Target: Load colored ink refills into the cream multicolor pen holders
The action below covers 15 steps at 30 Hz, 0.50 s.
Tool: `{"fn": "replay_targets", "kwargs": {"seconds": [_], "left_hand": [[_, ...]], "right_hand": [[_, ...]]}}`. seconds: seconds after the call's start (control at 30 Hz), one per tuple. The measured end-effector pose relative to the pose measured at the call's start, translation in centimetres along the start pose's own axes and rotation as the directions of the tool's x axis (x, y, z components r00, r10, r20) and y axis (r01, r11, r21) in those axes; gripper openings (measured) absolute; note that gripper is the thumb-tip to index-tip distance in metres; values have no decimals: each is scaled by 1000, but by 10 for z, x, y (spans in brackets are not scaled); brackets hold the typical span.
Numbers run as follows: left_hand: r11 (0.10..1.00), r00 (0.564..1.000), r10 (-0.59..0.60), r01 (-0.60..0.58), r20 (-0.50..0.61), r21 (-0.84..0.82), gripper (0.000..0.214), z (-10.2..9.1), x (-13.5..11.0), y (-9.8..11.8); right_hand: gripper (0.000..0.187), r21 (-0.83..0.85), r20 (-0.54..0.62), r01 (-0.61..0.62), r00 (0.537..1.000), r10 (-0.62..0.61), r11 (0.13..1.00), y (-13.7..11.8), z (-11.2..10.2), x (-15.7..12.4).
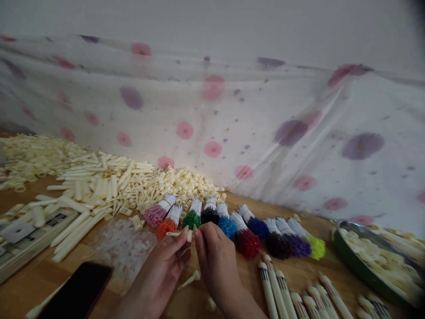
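Pinching a small cream piece (189,235): my left hand (162,261) has thumb and fingers closed on it at the lower centre of the frame, a thin end pointing left past the thumb.
Right hand (217,254): its fingers curl together just beside the piece; whether they clamp it, I cannot tell.
Loose part (191,280): one cream stem with a wider head lies on the wooden table (249,277) below my hands.
Tied bundles (195,212): thin white sticks with coloured ends fan across the centre, from pink and orange through green, black, blue and red to purple and yellow.
Clear bits (124,248): a translucent heap sits left of my left hand.
Cream heap (179,181): slotted pieces and tubes spread from the centre to the far left.
Phone (78,290): dark-screened, lower left, near a grey device (38,239) showing a red light.
Pens (286,294): cream barrels with coloured slides lie in groups at lower right.
Green bowl (352,261): more cream parts fill it at the right edge.
Spotted sheet (212,119): pink and purple blotches hang behind everything.
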State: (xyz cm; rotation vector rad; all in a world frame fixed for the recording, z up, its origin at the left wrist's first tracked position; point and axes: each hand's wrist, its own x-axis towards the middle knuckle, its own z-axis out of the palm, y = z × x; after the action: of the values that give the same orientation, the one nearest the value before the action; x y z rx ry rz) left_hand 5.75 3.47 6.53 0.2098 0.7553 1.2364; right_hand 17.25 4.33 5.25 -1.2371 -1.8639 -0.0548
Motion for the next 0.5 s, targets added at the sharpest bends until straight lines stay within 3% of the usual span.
{"fn": "replay_targets", "kwargs": {"seconds": [0.27,0.5], "left_hand": [[994,989,-78,67,-126,-85,27,3,-1,-6],[995,986,-96,91,-140,-37,26,2,0,-9]], "right_hand": [[27,12,-106,264,959,-261,964,4,5,1],[22,73,-25,326,945,-325,942,10,3,-3]]}}
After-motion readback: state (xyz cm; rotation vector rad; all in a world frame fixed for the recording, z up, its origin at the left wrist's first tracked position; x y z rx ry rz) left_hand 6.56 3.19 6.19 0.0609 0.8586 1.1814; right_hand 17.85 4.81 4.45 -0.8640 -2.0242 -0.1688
